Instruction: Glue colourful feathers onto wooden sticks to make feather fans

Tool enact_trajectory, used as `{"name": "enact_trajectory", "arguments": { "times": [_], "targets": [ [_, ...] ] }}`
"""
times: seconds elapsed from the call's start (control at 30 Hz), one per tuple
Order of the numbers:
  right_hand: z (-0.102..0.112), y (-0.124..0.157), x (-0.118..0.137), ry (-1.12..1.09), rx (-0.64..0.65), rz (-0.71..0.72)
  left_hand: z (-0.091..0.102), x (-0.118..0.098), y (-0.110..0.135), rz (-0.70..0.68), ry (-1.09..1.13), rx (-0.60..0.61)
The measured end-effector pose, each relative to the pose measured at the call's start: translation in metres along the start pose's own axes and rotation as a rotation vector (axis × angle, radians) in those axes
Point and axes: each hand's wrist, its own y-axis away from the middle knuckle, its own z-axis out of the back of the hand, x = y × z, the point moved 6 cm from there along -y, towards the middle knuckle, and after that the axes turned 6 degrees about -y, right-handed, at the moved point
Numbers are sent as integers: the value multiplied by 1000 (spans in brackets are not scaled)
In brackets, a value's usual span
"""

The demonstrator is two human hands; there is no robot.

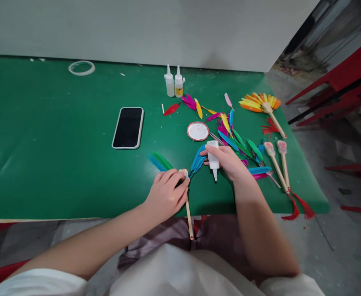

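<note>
My left hand (168, 191) is closed on the head of a wooden fan handle (189, 216), whose stick points down past the table's front edge. Green and blue feathers (161, 160) show beyond the left fingers. My right hand (231, 162) grips a white glue bottle (213, 158), nozzle pointing down. Blue feathers (198, 159) lie between the two hands, their quills near the left fingertips. The right fingers touch their upper part; whether they pinch them I cannot tell. Ahead of the right hand is a small round white dish (198, 131) with a red rim.
On the green table (51, 156) lie a phone (127, 128) and a tape ring (81, 68). Two glue bottles (174, 84) stand at the back. Loose coloured feathers (238, 144) spread rightward. A yellow-orange feather fan (260, 102) and two bare fan handles (280, 168) lie near the right edge.
</note>
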Motion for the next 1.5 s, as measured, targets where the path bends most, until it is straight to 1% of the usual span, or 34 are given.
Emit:
{"name": "enact_trajectory", "arguments": {
  "times": [0.1,0.2,0.4,0.6,0.67,0.73,0.77,0.87,0.93,1.03,1.13,1.33,1.5],
  "targets": [
    [1,-1,0,-14,14,3,0,0,1,9,-7,2],
    [6,-1,1,-39,-4,27,0,0,3,6,-26,7],
    [23,6,15,-152,-143,130,1,1,4,9,-51,6],
    [32,9,25,-155,-222,217,1,1,7,22,-58,-8],
    [33,10,27,-141,-227,235,1,0,7,12,-54,-4],
    [31,12,28,-101,-195,249,1,0,7,2,-50,-5],
    [29,13,29,-66,-155,257,1,-1,7,-2,-48,-5],
    [15,20,32,97,30,274,1,-1,7,-10,-43,0],
    [6,24,31,204,123,261,1,-1,7,-12,-45,5],
    [-1,26,27,315,190,234,1,-1,7,-12,-43,13],
    [-4,25,24,404,220,237,2,-1,7,-14,-41,13],
    [-4,22,19,526,213,213,2,-1,6,-14,-40,13],
    [-6,22,20,579,206,230,1,0,7,-14,-33,15]
  ]
}}
